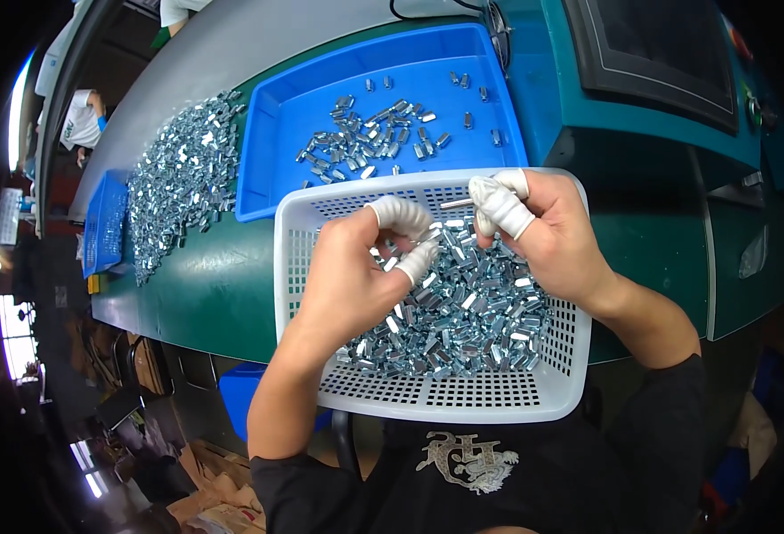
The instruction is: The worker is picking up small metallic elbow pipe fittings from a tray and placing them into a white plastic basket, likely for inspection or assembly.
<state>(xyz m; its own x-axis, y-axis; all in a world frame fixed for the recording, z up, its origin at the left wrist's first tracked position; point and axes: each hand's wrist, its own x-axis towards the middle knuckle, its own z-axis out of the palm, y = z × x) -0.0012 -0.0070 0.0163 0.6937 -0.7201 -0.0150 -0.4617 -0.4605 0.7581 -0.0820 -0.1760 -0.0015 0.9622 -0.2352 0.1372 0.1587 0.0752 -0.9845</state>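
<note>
Over the white perforated basket (463,415), my left hand (356,267) has finger cots on its thumb and fingertips. Those fingers are curled round a small shiny metal piece, most likely a hex coupling nut (428,236). My right hand (543,218), also in white finger cots, pinches a thin metal rod (456,204) that points left toward the other hand. Its far end is hidden by the fingers. Below both hands, the basket holds a heap of zinc-coloured hex coupling nuts (454,320).
Behind the basket stands a blue tray (276,98) with scattered nuts (365,142). A large pile of nuts (182,169) lies to the left, beside a small blue basket (105,222). A teal machine with a dark screen (654,58) rises at the right. Other people (82,120) are at far left.
</note>
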